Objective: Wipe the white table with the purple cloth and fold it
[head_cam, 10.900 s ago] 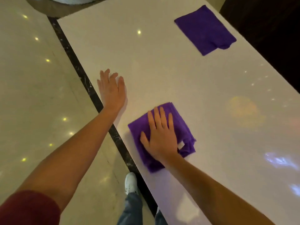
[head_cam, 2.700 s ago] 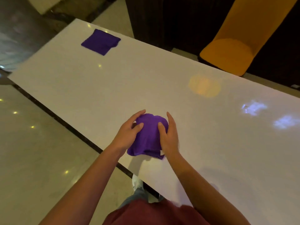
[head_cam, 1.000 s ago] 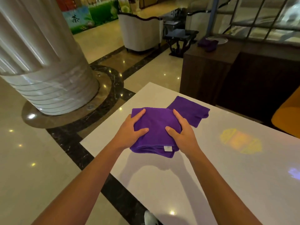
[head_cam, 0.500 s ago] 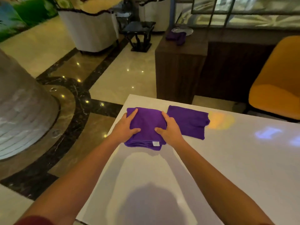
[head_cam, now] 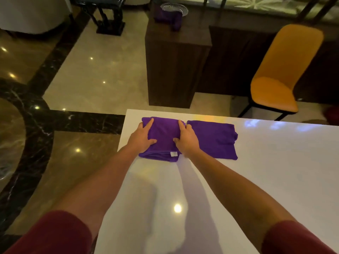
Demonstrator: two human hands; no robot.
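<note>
At the far corner of the white bench point(head_cam: 256, 180), the folded purple cloth point(head_cam: 163, 136) lies flat, just beside a second purple cloth point(head_cam: 212, 140). The left hand point(head_cam: 141, 138) and right hand point(head_cam: 186, 139) each hold a grip on its opposite sides, thumbs on top.

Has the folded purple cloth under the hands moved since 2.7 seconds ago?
Yes. The folded purple cloth now lies beside the second purple cloth near the white table's end.
</note>
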